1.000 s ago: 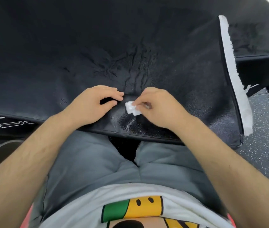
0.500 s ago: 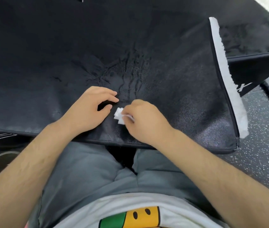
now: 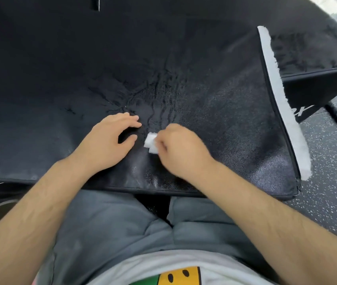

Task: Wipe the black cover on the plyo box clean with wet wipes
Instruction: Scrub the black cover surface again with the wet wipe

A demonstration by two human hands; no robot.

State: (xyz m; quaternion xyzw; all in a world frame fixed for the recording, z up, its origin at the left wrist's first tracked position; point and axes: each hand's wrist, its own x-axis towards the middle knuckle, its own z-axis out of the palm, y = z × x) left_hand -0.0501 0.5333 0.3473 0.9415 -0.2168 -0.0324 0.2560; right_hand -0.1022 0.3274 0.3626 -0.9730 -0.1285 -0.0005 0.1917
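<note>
black cover (image 3: 215, 124), R hand (image 3: 181, 150) pinching wet wipe (image 3: 150, 143)

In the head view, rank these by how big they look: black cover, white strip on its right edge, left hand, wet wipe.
1. black cover, by far.
2. white strip and left hand: similar area, so unranked.
3. wet wipe, partly hidden by the right hand.
</note>
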